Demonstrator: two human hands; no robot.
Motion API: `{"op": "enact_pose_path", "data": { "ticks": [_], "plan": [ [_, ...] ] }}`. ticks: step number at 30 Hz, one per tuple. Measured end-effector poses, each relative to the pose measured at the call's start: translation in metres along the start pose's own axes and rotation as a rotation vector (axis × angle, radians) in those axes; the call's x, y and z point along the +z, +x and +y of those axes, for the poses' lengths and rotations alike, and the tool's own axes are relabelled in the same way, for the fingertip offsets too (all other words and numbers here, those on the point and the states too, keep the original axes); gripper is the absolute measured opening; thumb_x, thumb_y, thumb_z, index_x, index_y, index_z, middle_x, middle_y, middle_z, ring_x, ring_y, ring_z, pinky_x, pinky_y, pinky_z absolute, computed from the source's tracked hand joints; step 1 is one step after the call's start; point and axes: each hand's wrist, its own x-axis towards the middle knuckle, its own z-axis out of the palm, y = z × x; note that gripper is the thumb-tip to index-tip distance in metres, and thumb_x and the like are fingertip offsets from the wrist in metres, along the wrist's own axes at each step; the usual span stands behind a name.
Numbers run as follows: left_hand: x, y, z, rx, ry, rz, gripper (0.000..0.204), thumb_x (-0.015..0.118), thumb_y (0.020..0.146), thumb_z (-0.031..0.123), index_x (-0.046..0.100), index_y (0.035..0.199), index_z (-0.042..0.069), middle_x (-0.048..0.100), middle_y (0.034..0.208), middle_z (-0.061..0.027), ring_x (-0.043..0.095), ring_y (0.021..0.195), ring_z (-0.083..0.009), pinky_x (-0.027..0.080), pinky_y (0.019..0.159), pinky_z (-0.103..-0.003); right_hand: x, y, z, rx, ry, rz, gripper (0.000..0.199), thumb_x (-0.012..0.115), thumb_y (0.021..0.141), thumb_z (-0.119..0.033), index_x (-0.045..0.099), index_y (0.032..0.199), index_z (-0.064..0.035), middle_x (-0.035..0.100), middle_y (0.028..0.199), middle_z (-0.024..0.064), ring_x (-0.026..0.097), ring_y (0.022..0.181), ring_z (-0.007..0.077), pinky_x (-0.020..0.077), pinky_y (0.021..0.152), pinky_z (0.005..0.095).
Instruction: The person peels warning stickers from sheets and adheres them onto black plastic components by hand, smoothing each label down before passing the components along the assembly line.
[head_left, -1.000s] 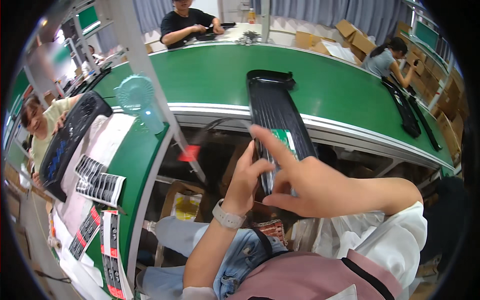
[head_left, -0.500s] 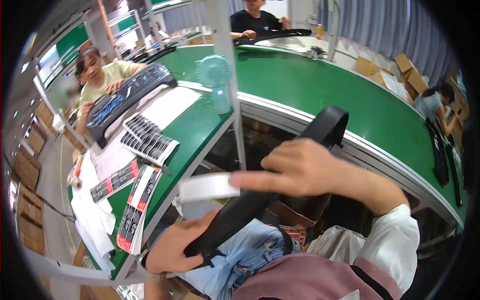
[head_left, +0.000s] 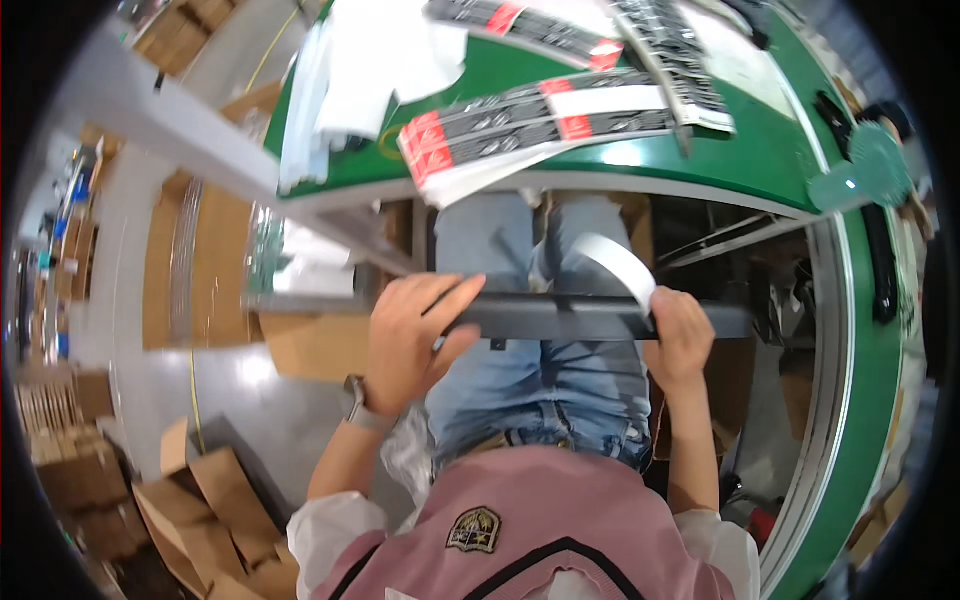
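Black keyboard (head_left: pixel 590 318): from slanting upright beside the green surface (head_left: pixel 760 150) to lying level across the lap.
Hands: left hand (head_left: pixel 410 335) and right hand (head_left: pixel 680 335) now grip its ends.

Green workbench (head_left: pixel 620 160) ahead of me, grey shiny floor (head_left: pixel 250 410) below, cardboard boxes (head_left: pixel 200 500) piled at my left.

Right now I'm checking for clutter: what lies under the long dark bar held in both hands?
Under the dark bar are the person's lap in blue jeans and brown cardboard on the floor at left. The left hand and right hand cover parts of it.
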Motion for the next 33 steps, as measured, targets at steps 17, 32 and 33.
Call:
{"op": "enact_pose_path", "data": {
  "ticks": [17,32,33],
  "plan": [
    [-0.002,-0.005,-0.03,-0.068,-0.865,0.188,0.04,0.05,0.095,0.034,0.065,0.088,-0.002,0.068,0.089,-0.0141,0.064,0.089,-0.0306,0.049,0.082,-0.039,0.009,0.062,-0.082,0.803,1.066,-0.052,0.004,0.064,0.085,0.007,0.065,0.089,0.0088,0.063,0.074,0.0111,0.062,0.06,0.013,0.0435,0.052,0.0205],
    [-0.004,-0.001,-0.023,-0.225,-0.541,0.215,0.016,0.069,0.075,0.003,0.058,0.066,-0.002,0.055,0.101,-0.0157,0.059,0.1,-0.0302,0.049,0.078,-0.036,0.027,0.078,-0.088,0.714,0.523,-0.205,0.018,0.08,0.077,-0.002,0.063,0.07,-0.0011,0.062,0.06,0.0046,0.056,0.045,0.0086,0.0407,0.043,0.0214],
    [-0.002,-0.001,-0.024,-0.211,-0.535,0.214,0.016,0.069,0.075,0.002,0.057,0.065,-0.002,0.054,0.102,-0.0162,0.059,0.1,-0.0307,0.049,0.077,-0.035,0.028,0.077,-0.088,0.715,0.524,-0.203,0.018,0.08,0.077,-0.002,0.063,0.07,-0.0011,0.062,0.06,0.0046,0.056,0.045,0.0086,0.0407,0.043,0.0214]
  ]
}}
